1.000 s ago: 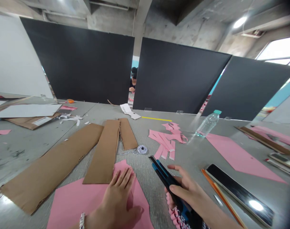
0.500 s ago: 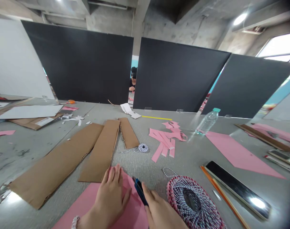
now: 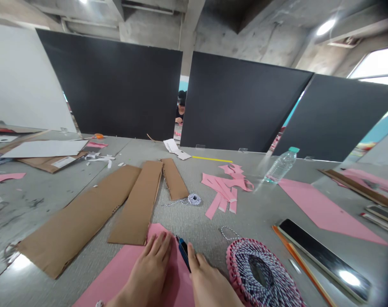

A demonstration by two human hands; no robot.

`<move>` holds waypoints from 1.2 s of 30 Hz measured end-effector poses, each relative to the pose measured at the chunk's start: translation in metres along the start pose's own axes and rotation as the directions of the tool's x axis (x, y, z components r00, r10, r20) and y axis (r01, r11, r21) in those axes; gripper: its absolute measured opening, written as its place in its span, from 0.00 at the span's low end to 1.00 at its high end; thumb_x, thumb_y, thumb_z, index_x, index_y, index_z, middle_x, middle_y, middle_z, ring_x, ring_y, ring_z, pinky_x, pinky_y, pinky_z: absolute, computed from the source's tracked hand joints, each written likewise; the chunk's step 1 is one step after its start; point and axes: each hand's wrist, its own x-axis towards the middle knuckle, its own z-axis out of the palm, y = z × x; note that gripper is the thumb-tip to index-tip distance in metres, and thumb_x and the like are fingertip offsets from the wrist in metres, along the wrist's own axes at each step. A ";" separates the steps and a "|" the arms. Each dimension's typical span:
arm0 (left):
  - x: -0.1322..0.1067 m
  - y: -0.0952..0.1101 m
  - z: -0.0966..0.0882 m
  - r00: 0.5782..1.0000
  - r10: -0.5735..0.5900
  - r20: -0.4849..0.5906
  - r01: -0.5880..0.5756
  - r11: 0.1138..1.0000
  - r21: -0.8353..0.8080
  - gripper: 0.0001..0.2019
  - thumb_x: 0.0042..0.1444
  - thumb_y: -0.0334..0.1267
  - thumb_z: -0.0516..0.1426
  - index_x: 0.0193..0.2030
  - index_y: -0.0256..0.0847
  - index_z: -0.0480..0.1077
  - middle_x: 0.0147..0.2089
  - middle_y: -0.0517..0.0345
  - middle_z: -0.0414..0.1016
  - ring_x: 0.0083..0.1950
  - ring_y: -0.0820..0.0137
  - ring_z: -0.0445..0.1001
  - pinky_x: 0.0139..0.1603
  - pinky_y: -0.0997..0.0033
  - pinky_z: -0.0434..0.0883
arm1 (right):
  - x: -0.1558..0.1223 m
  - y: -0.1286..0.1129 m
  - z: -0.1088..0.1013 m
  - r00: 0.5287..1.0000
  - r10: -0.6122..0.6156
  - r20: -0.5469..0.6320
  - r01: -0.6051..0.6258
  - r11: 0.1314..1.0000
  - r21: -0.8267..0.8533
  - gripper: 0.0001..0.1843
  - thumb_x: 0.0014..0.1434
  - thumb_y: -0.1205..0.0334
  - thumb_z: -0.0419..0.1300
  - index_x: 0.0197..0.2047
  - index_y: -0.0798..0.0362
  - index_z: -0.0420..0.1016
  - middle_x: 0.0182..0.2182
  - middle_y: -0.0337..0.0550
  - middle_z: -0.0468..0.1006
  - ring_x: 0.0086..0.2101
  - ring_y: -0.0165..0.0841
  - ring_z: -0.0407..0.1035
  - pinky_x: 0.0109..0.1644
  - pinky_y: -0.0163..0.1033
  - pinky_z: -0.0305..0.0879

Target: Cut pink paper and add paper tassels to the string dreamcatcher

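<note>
A pink sheet [image 3: 126,273] lies on the grey table at the bottom of the view. Pressed flat on it is my left hand [image 3: 152,266], fingers stretched forward. My right hand [image 3: 209,279] grips a dark blue utility knife [image 3: 183,252], its tip at the sheet's upper right edge, close to my left fingertips. Part of the sheet is hidden under both hands. To the right of my right hand sits an oval coil of black-and-white cord with a pink rim [image 3: 264,270]. Cardboard strips [image 3: 138,204] lie just beyond my left hand.
Pink paper strips [image 3: 221,189] and a small cord roll [image 3: 194,199] lie ahead. Rightward are a phone [image 3: 321,258], an orange pencil-like stick [image 3: 304,266], a plastic bottle [image 3: 281,165] and another pink sheet [image 3: 328,211]. Black panels [image 3: 245,102] stand behind; a person shows through a gap.
My left hand has slid slightly down and right over the pink sheet, uncovering its top corner. My right hand and the knife have shifted a little. The whole view has moved slightly.
</note>
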 end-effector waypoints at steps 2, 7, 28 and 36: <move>0.000 0.000 0.000 1.000 0.027 0.004 -0.027 0.999 0.018 0.27 0.46 0.30 0.49 0.56 0.31 0.60 0.59 0.42 0.61 0.60 0.52 0.56 0.57 0.52 0.55 | 0.000 -0.001 -0.001 1.000 0.012 0.012 -0.012 1.000 -0.017 0.39 0.43 0.84 0.44 0.62 0.70 0.46 0.54 0.68 0.62 0.46 0.46 0.68 0.46 0.46 0.67; -0.001 0.000 0.000 0.998 0.043 -0.035 -0.041 0.998 0.053 0.27 0.48 0.30 0.48 0.58 0.32 0.57 0.59 0.43 0.61 0.59 0.52 0.55 0.57 0.51 0.54 | 0.002 0.004 0.004 1.000 -0.003 -0.002 0.003 1.000 -0.027 0.37 0.45 0.83 0.44 0.61 0.71 0.46 0.54 0.68 0.62 0.43 0.46 0.70 0.45 0.46 0.68; 0.005 0.006 -0.008 0.997 -0.026 0.072 0.024 0.999 0.036 0.24 0.48 0.30 0.49 0.55 0.35 0.63 0.59 0.47 0.62 0.59 0.52 0.56 0.56 0.52 0.55 | 0.004 0.015 0.054 0.964 -0.053 -0.259 -0.017 0.965 -0.262 0.37 0.44 0.86 0.42 0.57 0.58 0.62 0.43 0.57 0.75 0.26 0.37 0.75 0.22 0.33 0.68; -0.001 0.005 -0.020 0.999 -0.031 -0.026 0.028 0.993 -0.116 0.32 0.53 0.51 0.52 0.62 0.36 0.53 0.61 0.47 0.58 0.61 0.53 0.54 0.58 0.52 0.55 | -0.008 0.035 0.028 0.959 -0.204 -0.195 0.133 0.936 -0.327 0.36 0.44 0.83 0.47 0.58 0.57 0.60 0.35 0.53 0.77 0.26 0.39 0.74 0.21 0.34 0.64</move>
